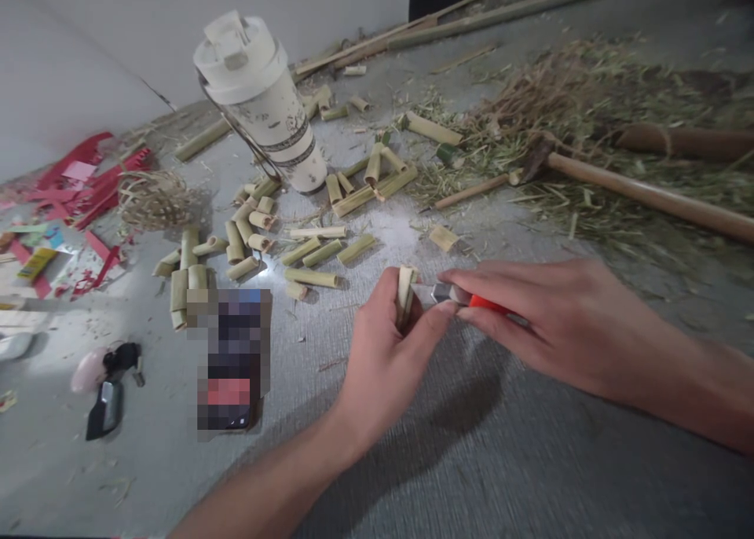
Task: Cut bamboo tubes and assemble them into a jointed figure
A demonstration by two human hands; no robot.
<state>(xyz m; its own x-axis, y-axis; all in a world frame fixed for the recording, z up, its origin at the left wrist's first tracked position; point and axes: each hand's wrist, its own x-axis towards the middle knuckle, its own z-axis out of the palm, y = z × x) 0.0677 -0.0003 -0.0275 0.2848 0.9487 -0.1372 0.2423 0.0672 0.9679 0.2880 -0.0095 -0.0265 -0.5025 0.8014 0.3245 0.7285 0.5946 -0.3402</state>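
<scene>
My left hand (386, 350) is closed around a short bamboo piece (404, 289), held upright just above the grey floor (471, 460). My right hand (530, 319) grips an orange-handled utility knife (465, 297), whose metal tip touches the bamboo piece's right side. Both hands meet at the middle of the view.
Several cut bamboo tubes (306, 252) lie scattered beyond the hands, around a white lidded tumbler (265, 103). A wooden-handled tool (648, 197) rests on dry grass and shavings at right. Long bamboo poles (471, 16) lie at the back. A phone (232, 366), keys (111, 382) and red paper scraps (88, 177) are at left.
</scene>
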